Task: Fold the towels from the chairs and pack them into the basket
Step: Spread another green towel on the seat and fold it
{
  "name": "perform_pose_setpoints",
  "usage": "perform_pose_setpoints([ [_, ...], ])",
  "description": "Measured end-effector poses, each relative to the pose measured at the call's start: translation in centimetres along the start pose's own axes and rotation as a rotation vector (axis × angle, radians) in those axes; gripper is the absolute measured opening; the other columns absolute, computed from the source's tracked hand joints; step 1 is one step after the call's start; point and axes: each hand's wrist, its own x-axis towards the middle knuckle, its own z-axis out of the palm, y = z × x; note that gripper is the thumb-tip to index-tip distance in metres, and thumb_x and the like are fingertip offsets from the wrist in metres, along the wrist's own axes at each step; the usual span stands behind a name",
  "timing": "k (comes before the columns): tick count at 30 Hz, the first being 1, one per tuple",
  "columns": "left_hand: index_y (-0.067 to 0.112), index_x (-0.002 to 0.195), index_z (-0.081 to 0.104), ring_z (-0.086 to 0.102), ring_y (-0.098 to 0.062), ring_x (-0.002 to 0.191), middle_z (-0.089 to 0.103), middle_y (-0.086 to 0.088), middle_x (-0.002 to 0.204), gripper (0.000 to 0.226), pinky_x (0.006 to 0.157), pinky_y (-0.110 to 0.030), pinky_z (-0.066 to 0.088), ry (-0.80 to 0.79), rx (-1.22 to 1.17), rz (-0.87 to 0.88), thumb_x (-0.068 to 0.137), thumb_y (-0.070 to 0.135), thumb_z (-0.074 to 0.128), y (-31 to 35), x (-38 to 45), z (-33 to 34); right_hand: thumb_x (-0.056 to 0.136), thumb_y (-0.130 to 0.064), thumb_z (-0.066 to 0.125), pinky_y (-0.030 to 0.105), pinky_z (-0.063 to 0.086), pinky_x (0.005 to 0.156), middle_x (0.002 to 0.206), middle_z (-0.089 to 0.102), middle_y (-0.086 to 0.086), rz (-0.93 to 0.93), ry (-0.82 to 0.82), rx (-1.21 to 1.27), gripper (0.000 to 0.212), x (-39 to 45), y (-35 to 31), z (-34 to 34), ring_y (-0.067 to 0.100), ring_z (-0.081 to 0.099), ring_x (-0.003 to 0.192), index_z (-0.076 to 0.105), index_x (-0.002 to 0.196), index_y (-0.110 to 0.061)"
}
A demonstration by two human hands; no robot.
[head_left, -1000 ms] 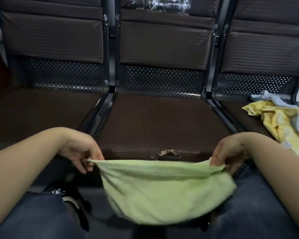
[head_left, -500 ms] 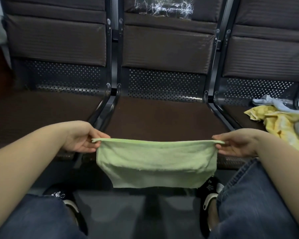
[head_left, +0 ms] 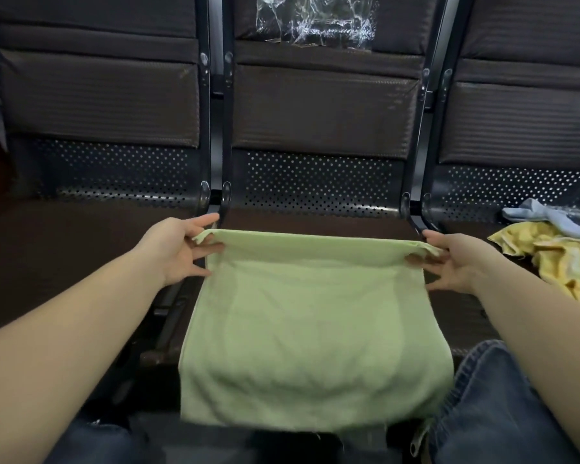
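Brown padded chairs with perforated metal backs stand in a row. Over the middle seat stretches a light green terry towel, its far corners pinched by the left hand and right hand. Crumpled yellow towel lies on the right seat.

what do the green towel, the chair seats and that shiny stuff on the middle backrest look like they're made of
Green towel: soft, matte cloth, probably microfibre or terry; it sags and drapes limply.
Chair seat: dark brown padding, likely fabric or faux leather; the panel behind it looks like perforated glossy black metal, with rows of holes.
Shiny stuff: crinkled clear plastic film, transparent with bright glints.
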Motion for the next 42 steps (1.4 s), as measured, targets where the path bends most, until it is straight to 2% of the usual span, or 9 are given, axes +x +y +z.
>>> perform_pose_setpoints([
  [3, 0.017, 0.103, 0.063, 0.061, -0.028, 0.103, 0.065, -0.010, 0.092, 0.042, 0.108, -0.066, 0.021, 0.036, -0.075, 0.065, 0.089, -0.002, 0.028, 0.0, 1.8, 0.4, 0.100, -0.008, 0.037, 0.059, 0.040, 0.091, 0.105, 0.054, 0.008, -0.086, -0.005, 0.057, 0.041, 1.8, -0.3, 1.0, 0.022, 0.060, 0.089, 0.045, 0.139, -0.019],
  [9, 0.016, 0.105, 0.061, 0.064, -0.023, 0.092, 0.062, 0.004, 0.051, 0.042, 0.105, -0.052, 0.030, 0.078, -0.199, 0.163, 0.089, 0.000, 0.025, 0.6, 5.3, 1.4, 0.101, -0.007, 0.035, 0.041, 0.044, 0.097, 0.141, 0.039, 0.012, -0.263, -0.042, 0.160, 0.041, 5.4, -0.9, 3.2, 0.023, 0.057, 0.105, 0.043, 0.140, -0.016],
  [15, 0.022, 0.098, 0.063, 0.058, -0.022, 0.102, 0.062, 0.006, 0.048, 0.043, 0.112, -0.060, 0.008, 0.090, -0.174, 0.134, 0.091, 0.004, 0.025, 0.9, 7.7, 1.8, 0.100, -0.009, 0.036, 0.039, 0.015, 0.115, 0.147, 0.037, 0.006, -0.299, -0.049, 0.111, 0.039, 7.6, -2.1, 3.9, 0.014, 0.057, 0.109, 0.051, 0.133, -0.023],
  [21, 0.022, 0.096, 0.065, 0.057, -0.020, 0.101, 0.067, 0.003, 0.066, 0.043, 0.112, -0.059, 0.010, 0.117, -0.088, 0.125, 0.092, 0.006, 0.026, 0.8, 8.0, 1.8, 0.100, -0.011, 0.037, 0.041, 0.011, 0.116, 0.146, 0.039, 0.006, -0.268, -0.054, 0.054, 0.033, 7.7, -2.0, 3.4, 0.018, 0.058, 0.113, 0.057, 0.123, -0.023],
  [24, 0.019, 0.098, 0.070, 0.058, -0.018, 0.099, 0.065, -0.007, 0.108, 0.044, 0.107, -0.041, 0.033, 0.186, 0.101, 0.146, 0.090, 0.005, 0.029, 0.3, 7.4, 1.8, 0.098, -0.011, 0.040, 0.032, 0.023, 0.109, 0.138, 0.049, 0.004, -0.246, -0.024, -0.066, 0.030, 7.1, -1.4, 3.0, 0.016, 0.061, 0.102, 0.061, 0.118, -0.022],
  [27, 0.016, 0.097, 0.071, 0.058, -0.018, 0.087, 0.064, -0.010, 0.109, 0.041, 0.070, -0.024, 0.047, 0.261, 0.373, 0.197, 0.088, 0.003, 0.034, 0.0, 6.0, 1.4, 0.093, -0.003, 0.045, 0.014, 0.042, 0.079, 0.124, 0.059, 0.005, -0.279, 0.043, -0.265, 0.030, 5.7, -0.6, 2.1, 0.017, 0.060, 0.100, 0.065, 0.113, -0.015],
  [30, 0.016, 0.089, 0.073, 0.054, -0.018, 0.092, 0.062, -0.004, 0.101, 0.029, 0.073, -0.027, 0.039, 0.258, 0.666, 0.300, 0.089, 0.007, 0.046, -0.5, 4.7, 0.5, 0.087, 0.001, 0.050, 0.029, 0.040, 0.100, 0.114, 0.064, 0.004, -0.309, 0.069, -0.560, 0.027, 4.5, 0.2, 0.9, 0.019, 0.054, 0.109, 0.068, 0.094, -0.018],
  [38, 0.034, 0.107, 0.060, 0.057, -0.022, 0.102, 0.061, -0.001, 0.114, 0.026, 0.087, -0.032, 0.046, 0.094, 1.376, 0.063, 0.089, 0.021, 0.047, -3.6, 2.8, -1.9, 0.085, -0.013, 0.061, 0.030, 0.039, 0.096, 0.106, 0.064, -0.002, -0.187, -0.025, -1.293, 0.012, 2.0, 2.1, 0.7, 0.014, 0.057, 0.095, 0.067, 0.089, -0.022],
  [42, 0.033, 0.137, 0.041, 0.031, -0.027, 0.133, 0.035, -0.006, 0.143, 0.045, 0.111, -0.041, 0.025, 0.207, 1.751, 0.166, 0.092, 0.038, 0.046, -4.4, 2.4, -1.5, 0.090, -0.041, 0.053, 0.055, 0.011, 0.114, 0.134, 0.048, 0.003, -0.289, 0.184, -1.597, 0.039, 1.7, 3.0, 2.4, 0.026, 0.046, 0.125, 0.051, 0.127, -0.031],
])
